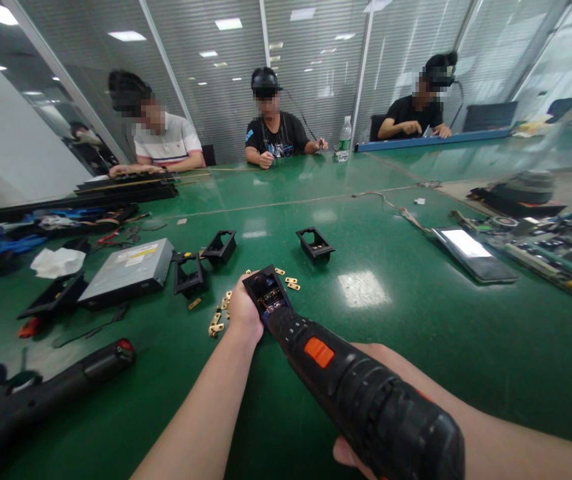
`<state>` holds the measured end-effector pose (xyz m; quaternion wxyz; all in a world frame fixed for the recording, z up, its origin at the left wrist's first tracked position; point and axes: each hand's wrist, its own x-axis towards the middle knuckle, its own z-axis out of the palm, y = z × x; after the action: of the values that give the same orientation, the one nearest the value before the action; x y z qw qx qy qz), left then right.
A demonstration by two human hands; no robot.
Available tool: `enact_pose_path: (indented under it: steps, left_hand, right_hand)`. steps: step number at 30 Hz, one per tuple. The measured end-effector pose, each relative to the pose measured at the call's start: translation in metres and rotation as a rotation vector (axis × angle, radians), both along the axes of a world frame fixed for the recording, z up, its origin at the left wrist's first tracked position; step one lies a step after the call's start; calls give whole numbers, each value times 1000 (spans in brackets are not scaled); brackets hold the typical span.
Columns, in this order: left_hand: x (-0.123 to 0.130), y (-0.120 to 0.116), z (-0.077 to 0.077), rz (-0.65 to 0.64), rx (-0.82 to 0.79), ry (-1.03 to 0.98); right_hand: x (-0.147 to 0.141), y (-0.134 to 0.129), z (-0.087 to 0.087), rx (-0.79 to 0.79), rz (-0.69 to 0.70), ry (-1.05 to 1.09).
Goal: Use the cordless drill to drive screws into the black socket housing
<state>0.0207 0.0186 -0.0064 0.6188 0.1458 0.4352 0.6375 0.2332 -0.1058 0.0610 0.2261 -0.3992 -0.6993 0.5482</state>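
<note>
1. Little writing can be read. The power driver (376,407) has small pale marks ringing its collar, too small to make out.
2. The optical drive (129,267), on the left of the desk (416,320), has a yellow and white label (143,252) whose print is illegible.
3. A clear bottle (345,140) at the far side wears a green label; its brand cannot be read. The printing on the black shirt (286,137) of the person opposite is likewise unclear.
4. The black housing (256,285) is a deep, open, box-like frame with a thin rim, with metallic, gold-toned parts inside. It is held up over the desk, tilted, in front of the wearer.
5. The left hand (246,312) grips it from the side, the fingers mostly hidden behind it.
6. The right hand (391,367) grasps the power driver, the tool's body covering most of the fingers. The driver is black with an orange switch (319,351); its nose overlaps the housing's near end, and whether the bit touches anything inside cannot be told.
7. Small brass pieces (215,327) with holes lie beside the left hand; three similar black frames (322,254) stand beyond.
</note>
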Motion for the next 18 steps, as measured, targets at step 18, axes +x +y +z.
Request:
enact_pose_path:
  steps: [18]
  left_hand:
    - [1,0,2,44,-6,3]
  right_hand:
    - [1,-1,-2,-41,-42,8]
